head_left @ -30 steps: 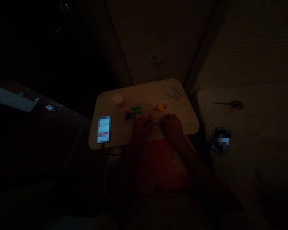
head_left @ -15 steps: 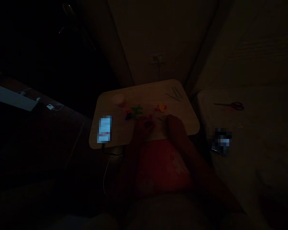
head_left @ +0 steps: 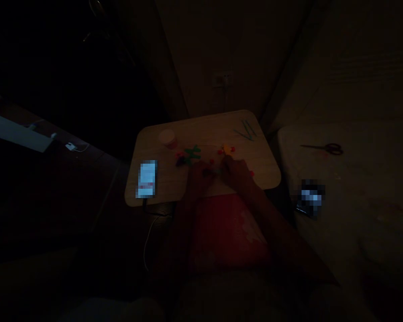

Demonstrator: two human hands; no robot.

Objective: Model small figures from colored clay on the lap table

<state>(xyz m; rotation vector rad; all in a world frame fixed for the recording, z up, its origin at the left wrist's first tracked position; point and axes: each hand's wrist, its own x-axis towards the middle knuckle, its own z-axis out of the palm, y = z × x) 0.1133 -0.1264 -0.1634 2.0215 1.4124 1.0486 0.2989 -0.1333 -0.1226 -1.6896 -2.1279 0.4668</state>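
The light is very dim. My left hand (head_left: pixel 200 173) is over the near middle of the small table (head_left: pixel 154 179), its fingers curled together; what they hold is too dark to make out. Close on its right is my right hand (head_left: pixel 235 170), fingertips pinched and pointing at the left hand. A faint thin piece seems to lie between the two hands. Just beyond my left hand are green strips (head_left: pixel 193 152) beside a dark and pink cluster (head_left: pixel 180 158). A yellow piece with red ends (head_left: pixel 226 150) lies past my right hand. One small red bit (head_left: pixel 212 161) sits between them, another (head_left: pixel 252 173) to the right.
A round lidded tub (head_left: pixel 168 138) stands at the table's back left, and a lit phone (head_left: pixel 146 179) lies at the front left. Thin green sticks (head_left: pixel 246 129) lie at the back right. Scissors (head_left: pixel 324 148) and a blurred-out device (head_left: pixel 310 198) rest on the pale surface at right.
My right hand has moved left, closer to my left hand, uncovering a red bit on the table to its right. My left hand stays almost in place. The view has shifted slightly.
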